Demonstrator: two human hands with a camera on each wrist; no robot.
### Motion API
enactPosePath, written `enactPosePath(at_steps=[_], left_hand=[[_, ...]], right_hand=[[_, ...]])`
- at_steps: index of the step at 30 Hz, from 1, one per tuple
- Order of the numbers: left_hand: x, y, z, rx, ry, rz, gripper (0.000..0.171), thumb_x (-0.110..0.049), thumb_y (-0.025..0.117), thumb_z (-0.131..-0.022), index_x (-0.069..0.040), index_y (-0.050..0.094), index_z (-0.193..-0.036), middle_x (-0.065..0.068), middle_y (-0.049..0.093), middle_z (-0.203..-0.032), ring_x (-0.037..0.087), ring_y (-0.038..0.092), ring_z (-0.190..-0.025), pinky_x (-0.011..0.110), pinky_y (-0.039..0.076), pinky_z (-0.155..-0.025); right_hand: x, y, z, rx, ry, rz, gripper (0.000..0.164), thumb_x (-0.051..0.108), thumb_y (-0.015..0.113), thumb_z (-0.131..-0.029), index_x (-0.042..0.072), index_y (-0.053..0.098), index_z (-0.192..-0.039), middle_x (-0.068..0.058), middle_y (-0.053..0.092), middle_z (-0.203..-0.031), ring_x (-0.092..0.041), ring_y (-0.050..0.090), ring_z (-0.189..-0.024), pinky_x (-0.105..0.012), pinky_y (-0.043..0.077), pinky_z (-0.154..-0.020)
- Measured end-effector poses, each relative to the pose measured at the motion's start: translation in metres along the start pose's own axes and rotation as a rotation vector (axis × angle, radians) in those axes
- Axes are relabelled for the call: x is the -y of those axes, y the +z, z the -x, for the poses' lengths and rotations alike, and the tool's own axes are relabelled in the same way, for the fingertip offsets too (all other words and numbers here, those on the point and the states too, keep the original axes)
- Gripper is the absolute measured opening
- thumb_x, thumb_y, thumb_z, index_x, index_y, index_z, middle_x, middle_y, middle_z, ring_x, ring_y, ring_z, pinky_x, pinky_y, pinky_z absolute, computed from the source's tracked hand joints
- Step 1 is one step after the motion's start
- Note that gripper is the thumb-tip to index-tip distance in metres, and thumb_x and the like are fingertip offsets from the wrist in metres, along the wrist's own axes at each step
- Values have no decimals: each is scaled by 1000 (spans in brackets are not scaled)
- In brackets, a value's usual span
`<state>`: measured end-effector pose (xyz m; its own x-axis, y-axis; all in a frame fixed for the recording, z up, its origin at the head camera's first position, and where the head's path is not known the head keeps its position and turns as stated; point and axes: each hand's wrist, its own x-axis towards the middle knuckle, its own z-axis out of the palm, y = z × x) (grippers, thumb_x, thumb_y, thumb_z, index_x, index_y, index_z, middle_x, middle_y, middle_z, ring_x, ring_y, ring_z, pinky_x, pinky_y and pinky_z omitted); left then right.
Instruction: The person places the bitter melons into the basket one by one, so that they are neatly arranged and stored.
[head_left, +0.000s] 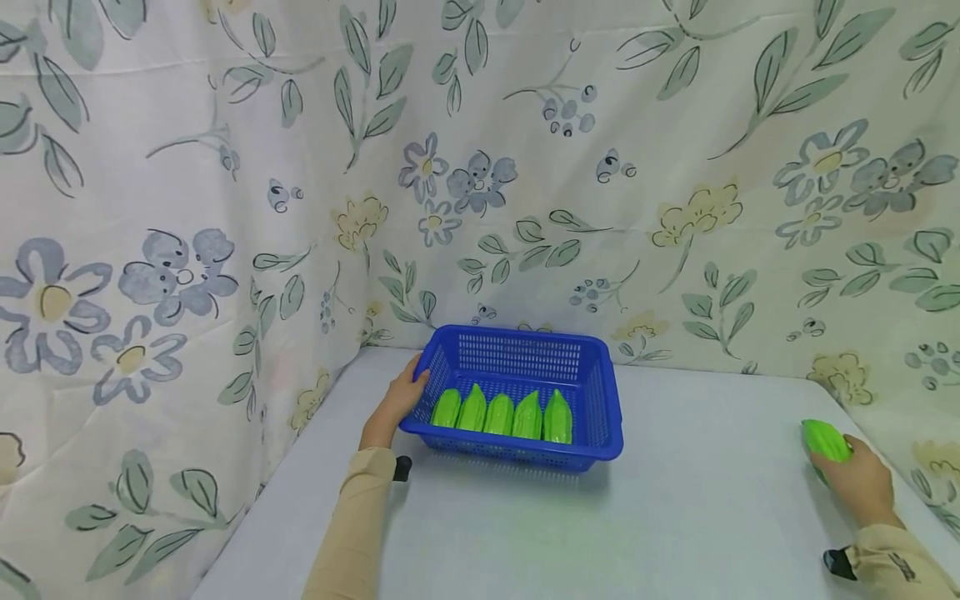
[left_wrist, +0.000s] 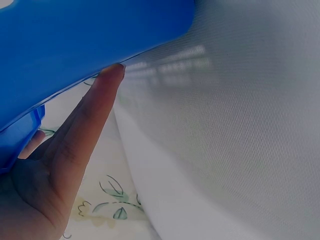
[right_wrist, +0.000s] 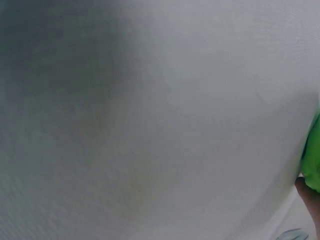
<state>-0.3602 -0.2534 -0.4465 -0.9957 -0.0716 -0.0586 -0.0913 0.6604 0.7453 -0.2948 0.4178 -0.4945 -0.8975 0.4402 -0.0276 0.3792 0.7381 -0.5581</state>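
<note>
In the head view a blue plastic basket [head_left: 600,392] stands on the table, with several bright green bitter melons [head_left: 498,414] side by side along its front wall. My left hand [head_left: 401,396] grips the basket's left rim. The left wrist view shows a finger [left_wrist: 92,120] reaching up to the blue edge, with another fingertip behind it. Far to the right, my right hand [head_left: 858,477] holds one more ridged bitter melon [head_left: 827,440] close over the table. Only part of that melon [right_wrist: 312,160] and a digit show at the edge of the right wrist view.
A white cloth covers the table [head_left: 690,500]. Behind it and along its left and right edges hangs a floral curtain [head_left: 525,183]. A wide stretch of tabletop lies between the basket and my right hand.
</note>
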Motion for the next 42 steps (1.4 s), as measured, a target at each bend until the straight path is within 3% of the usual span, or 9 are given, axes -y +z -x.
enactPosePath(at_steps=[10,21,36,42], left_hand=[[1,0,-2,8,6,3,58,-33,34,-106,-14,14,-158,23,24,-159,48,24,-145,65,23,-115],[0,0,-1,10,7,-1,58,-34,34,-106,-15,15,-158,23,24,-160,48,24,-145,65,23,-115],[0,-1,-1,10,3,4,59,-35,33,-106,-16,14,-158,22,25,-160,48,25,-145,65,23,-115],[-1,-1,-2,15,5,-2,58,-35,33,-106,-16,14,-158,23,25,-159,49,25,-145,66,23,-115]], right_hand=[[2,2,1,-12,2,-20,73,16,51,-92,-21,16,-144,-46,27,-140,-59,32,-124,-66,30,-104],[13,7,0,-82,-153,-31,66,17,53,-94,-25,26,-137,-48,34,-132,-59,40,-114,-65,35,-96],[74,23,0,-36,-166,-127,67,18,52,-97,-22,22,-141,-47,32,-138,-57,38,-123,-64,34,-102],[104,34,5,-17,-214,-162,67,20,51,-99,-21,22,-143,-46,34,-137,-56,40,-121,-65,38,-100]])
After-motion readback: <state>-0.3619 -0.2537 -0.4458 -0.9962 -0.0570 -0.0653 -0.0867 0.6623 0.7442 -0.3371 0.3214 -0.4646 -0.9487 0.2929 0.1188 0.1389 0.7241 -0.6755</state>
